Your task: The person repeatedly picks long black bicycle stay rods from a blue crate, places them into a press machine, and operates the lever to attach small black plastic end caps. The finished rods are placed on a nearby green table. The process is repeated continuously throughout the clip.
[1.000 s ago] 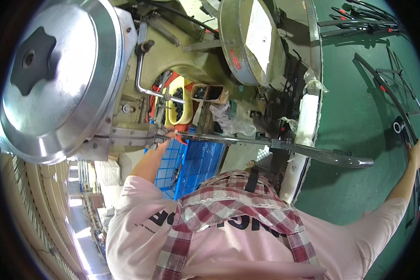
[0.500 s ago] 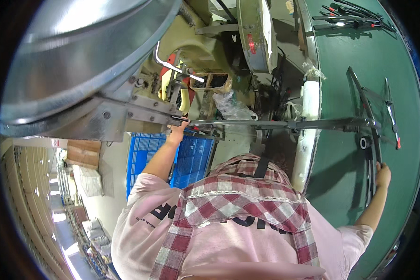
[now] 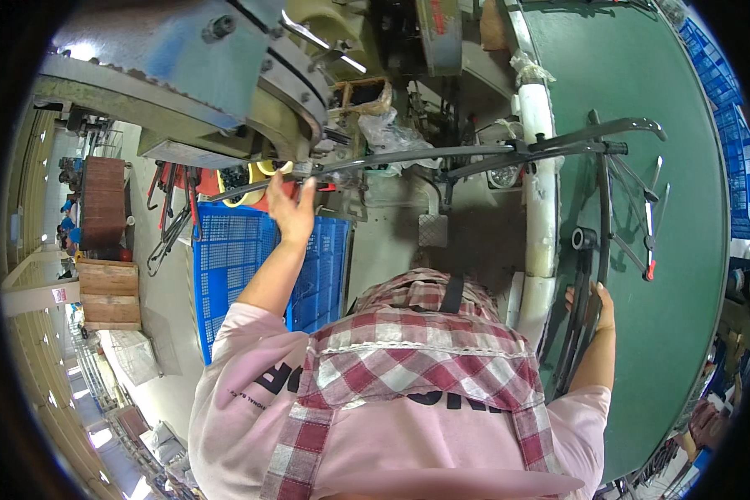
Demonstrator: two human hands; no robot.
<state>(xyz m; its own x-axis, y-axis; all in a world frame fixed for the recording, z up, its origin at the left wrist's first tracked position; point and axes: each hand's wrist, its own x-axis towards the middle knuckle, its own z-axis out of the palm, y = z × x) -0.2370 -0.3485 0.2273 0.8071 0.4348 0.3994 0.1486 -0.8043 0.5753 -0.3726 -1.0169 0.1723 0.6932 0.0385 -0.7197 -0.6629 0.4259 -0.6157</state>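
My left hand is raised with its fingers spread, just below the left part of a long dark metal bar. The bar runs level from beside the machine head to the green table. There it meets a dark tube frame with thin hinged rods. My right hand is closed round the frame's lower tube. Close beside that hand lies another dark bar with a round pale-ringed end. Some right-hand fingers are hidden behind the tubes.
Blue plastic crates stand below my left hand. A green-topped table with a white padded edge lies on the right. A foot pedal shows near the floor. Dark rods hang by a red bin; wooden boxes stand far left.
My left hand has let go of the bar's end and spread its fingers. My right hand has come leftward with the frame, and the bar's left end now reaches farther left. The view has shifted.
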